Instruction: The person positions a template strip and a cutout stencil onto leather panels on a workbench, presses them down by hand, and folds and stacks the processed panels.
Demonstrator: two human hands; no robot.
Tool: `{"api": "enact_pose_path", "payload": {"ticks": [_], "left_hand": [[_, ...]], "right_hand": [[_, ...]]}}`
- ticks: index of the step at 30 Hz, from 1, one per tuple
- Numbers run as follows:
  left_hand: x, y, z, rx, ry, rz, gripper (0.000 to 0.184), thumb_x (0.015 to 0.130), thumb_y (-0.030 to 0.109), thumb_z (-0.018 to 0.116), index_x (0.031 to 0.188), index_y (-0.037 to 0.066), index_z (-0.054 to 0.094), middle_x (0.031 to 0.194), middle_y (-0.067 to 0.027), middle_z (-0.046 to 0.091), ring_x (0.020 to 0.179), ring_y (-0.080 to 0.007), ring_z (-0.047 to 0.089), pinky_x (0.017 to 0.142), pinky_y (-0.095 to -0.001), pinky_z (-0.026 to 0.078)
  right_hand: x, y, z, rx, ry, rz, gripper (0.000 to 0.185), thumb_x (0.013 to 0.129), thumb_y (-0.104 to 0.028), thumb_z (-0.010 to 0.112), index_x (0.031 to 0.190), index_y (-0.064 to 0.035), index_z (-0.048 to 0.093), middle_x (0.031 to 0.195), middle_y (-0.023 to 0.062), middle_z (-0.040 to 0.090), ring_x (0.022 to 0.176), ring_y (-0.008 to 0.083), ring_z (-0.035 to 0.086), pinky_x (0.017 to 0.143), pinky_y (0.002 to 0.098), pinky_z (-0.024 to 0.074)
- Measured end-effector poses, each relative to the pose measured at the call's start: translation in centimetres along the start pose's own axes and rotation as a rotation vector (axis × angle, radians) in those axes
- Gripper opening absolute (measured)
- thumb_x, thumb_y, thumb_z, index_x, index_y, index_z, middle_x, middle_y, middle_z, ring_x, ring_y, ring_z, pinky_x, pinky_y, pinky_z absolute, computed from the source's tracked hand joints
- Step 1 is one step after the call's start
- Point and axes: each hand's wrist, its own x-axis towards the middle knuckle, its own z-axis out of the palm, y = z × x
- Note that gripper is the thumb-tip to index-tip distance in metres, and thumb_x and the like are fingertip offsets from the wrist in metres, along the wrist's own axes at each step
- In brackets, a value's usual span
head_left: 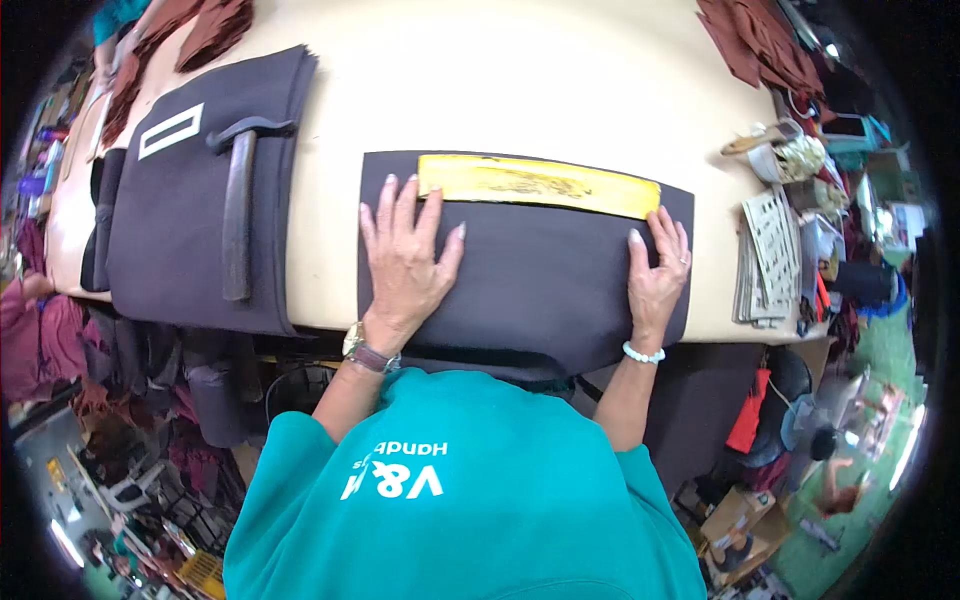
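A dark sheet of material (520, 270) lies in front of me, its near part bending down over the table edge. Along its far side rests a long yellow strip (540, 183) with dark smudges. My left hand (405, 245) lies with fingers spread on the sheet, its fingertips at the strip's left end. At the strip's right end, my right hand (658, 270) rests on the sheet with fingers stretched out and the thumb apart. Neither hand grips anything.
To the left, a hammer (238, 215) lies on a stack of dark sheets (180, 240), near a pale rectangular frame (170, 131). Printed papers (768, 250) and containers (790, 160) with a brush stand at the right. Brown pieces (755, 45) lie at the far right.
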Motion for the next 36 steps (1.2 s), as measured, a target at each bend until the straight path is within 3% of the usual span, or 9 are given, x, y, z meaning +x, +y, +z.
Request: {"api": "enact_pose_path", "payload": {"ticks": [1,15,22,23,27,31,36], "left_hand": [[-0.1,0.0,0.0,-0.002,-0.01,-0.014,0.046,0.08,0.025,0.063,0.12,0.004,0.054,0.13,-0.0174,0.044,0.128,-0.0375,0.032,0.1,-0.0588,0.025],[-0.1,0.0,0.4,0.013,-0.065,-0.036,0.053,0.085,0.027,0.058,0.13,0.003,0.045,0.14,-0.0178,0.036,0.132,-0.0391,0.026,0.103,-0.0607,0.019],[-0.1,-0.1,0.3,0.029,-0.064,-0.057,0.055,0.083,0.029,0.059,0.13,0.004,0.045,0.138,-0.017,0.038,0.131,-0.0374,0.028,0.103,-0.0576,0.022],[0.0,-0.2,0.3,-0.007,-0.049,-0.038,0.052,0.083,0.03,0.058,0.126,0.002,0.049,0.136,-0.0192,0.04,0.13,-0.0394,0.029,0.1,-0.0617,0.022],[0.0,-0.2,0.2,0.013,-0.041,0.005,0.049,0.083,0.027,0.06,0.124,0.003,0.051,0.135,-0.0174,0.041,0.129,-0.0384,0.03,0.1,-0.0612,0.022],[-0.2,-0.3,0.2,0.024,-0.081,-0.01,0.049,0.086,0.025,0.059,0.131,0.009,0.047,0.139,-0.0142,0.04,0.132,-0.0366,0.027,0.104,-0.059,0.019],[-0.1,-0.2,0.2,0.039,-0.079,0.008,0.049,0.085,0.026,0.06,0.129,0.008,0.049,0.138,-0.0146,0.041,0.132,-0.0375,0.028,0.103,-0.0606,0.02]], "right_hand": [[0.0,0.0,0.0,0.007,-0.001,-0.004,0.037,0.081,-0.022,0.064,0.115,-0.0078,0.062,0.126,0.0084,0.056,0.124,0.0319,0.04,0.108,0.0479,0.021],[0.0,-0.1,-0.1,0.015,-0.009,-0.002,0.038,0.082,-0.023,0.063,0.117,-0.0081,0.061,0.127,0.0081,0.055,0.126,0.0316,0.039,0.108,0.0478,0.0203],[-0.1,0.1,0.1,-0.02,0.013,-0.013,0.037,0.08,-0.023,0.065,0.113,-0.0079,0.063,0.126,0.0076,0.055,0.124,0.0324,0.041,0.107,0.0489,0.022],[-0.1,0.0,0.0,-0.02,0.019,-0.008,0.037,0.079,-0.022,0.065,0.113,-0.0078,0.063,0.126,0.0076,0.055,0.124,0.0326,0.041,0.106,0.0494,0.0221],[-0.2,0.0,0.0,-0.01,0.021,0.015,0.038,0.078,-0.024,0.065,0.112,-0.0065,0.063,0.126,0.0073,0.055,0.124,0.0327,0.04,0.107,0.0503,0.0208],[-0.2,-0.4,0.0,0.0,0.032,0.043,0.038,0.079,-0.025,0.065,0.112,-0.0061,0.063,0.126,0.0081,0.055,0.124,0.0321,0.039,0.107,0.0519,0.0207],[-0.3,-0.6,-0.1,-0.007,0.04,0.045,0.04,0.078,-0.026,0.065,0.112,-0.0052,0.063,0.125,0.0092,0.055,0.123,0.0325,0.04,0.106,0.052,0.0218]]}}
